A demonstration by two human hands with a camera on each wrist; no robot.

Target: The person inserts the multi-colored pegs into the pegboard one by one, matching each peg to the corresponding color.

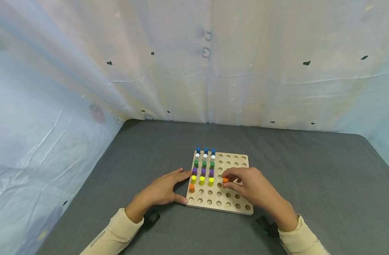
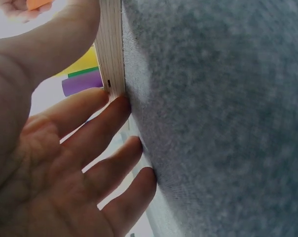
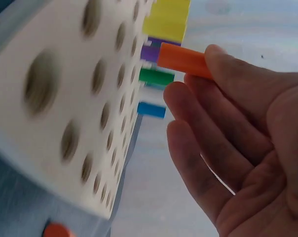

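A wooden pegboard (image 1: 214, 198) lies on the grey table with rows of round holes. Along its left side stand three blue, three white, three green, three purple and three yellow pegs, with one orange peg (image 1: 192, 188) in front of the yellow row. My right hand (image 1: 254, 185) pinches another orange peg (image 3: 182, 59) between thumb and fingers, over the holes right of the yellow pegs. On the left, my left hand (image 1: 160, 188) rests against the board's edge, thumb by the near corner and fingers extended along the side.
The grey cloth-covered table (image 1: 325, 177) extends around the board. Pale printed sheeting (image 1: 239, 71) hangs behind and to the left. Dark devices (image 1: 267, 226) sit under both wrists. A red-orange rounded thing (image 3: 58, 230) shows beside the board in the right wrist view.
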